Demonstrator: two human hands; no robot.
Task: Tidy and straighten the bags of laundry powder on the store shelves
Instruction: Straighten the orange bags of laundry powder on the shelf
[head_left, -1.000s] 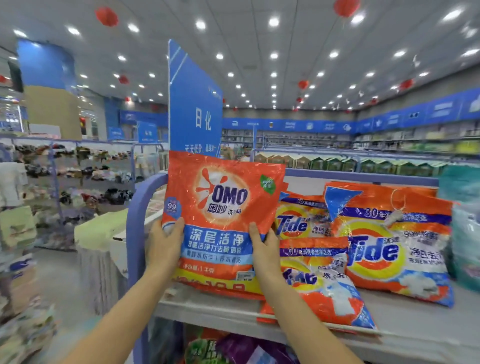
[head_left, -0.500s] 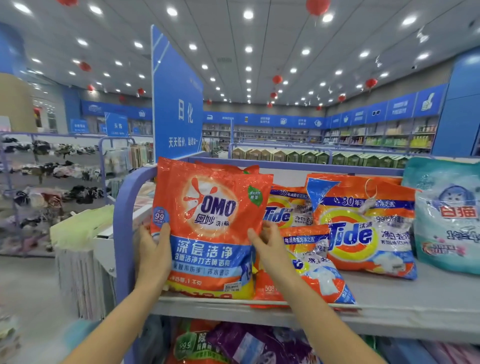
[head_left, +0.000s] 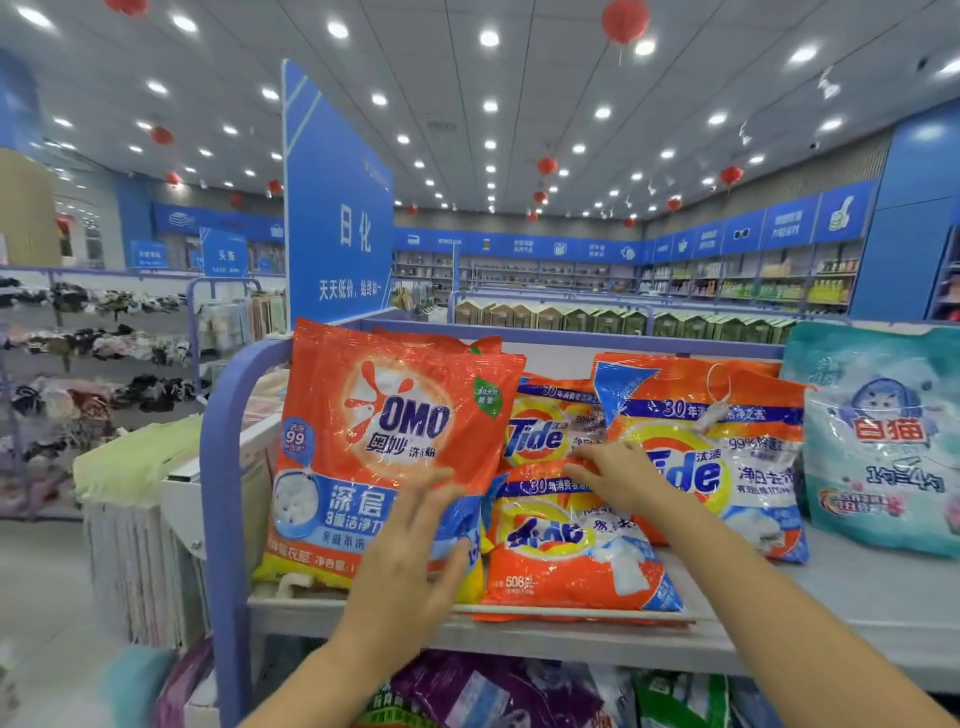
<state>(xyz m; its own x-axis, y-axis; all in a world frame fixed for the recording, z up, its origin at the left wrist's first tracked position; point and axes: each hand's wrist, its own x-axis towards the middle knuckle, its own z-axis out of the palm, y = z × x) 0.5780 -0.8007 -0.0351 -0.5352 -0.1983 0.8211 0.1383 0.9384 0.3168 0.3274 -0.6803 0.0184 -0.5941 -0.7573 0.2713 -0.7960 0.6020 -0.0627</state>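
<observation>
An orange OMO bag (head_left: 384, 441) stands upright at the left end of the top shelf (head_left: 857, 597), with another orange bag just behind it. My left hand (head_left: 410, 551) is spread in front of its lower right corner, fingers straight, gripping nothing. A small Tide bag (head_left: 566, 551) lies flat at the shelf's front edge and overhangs it a little. My right hand (head_left: 618, 478) rests on that bag's top edge, fingers stretched to the left. Behind it leans a second Tide bag (head_left: 540, 431), and a large Tide bag (head_left: 737, 452) leans to the right.
A teal bag with a white cat (head_left: 883, 441) stands at the right end. A tall blue sign (head_left: 337, 218) rises behind the shelf's left corner. The purple end frame (head_left: 223, 467) borders the left side. More bags (head_left: 493, 691) fill the shelf below.
Both hands have let go of the OMO bag, which now stands on the shelf. My left hand moved right across its front; my right hand shifted over to the Tide bags.
</observation>
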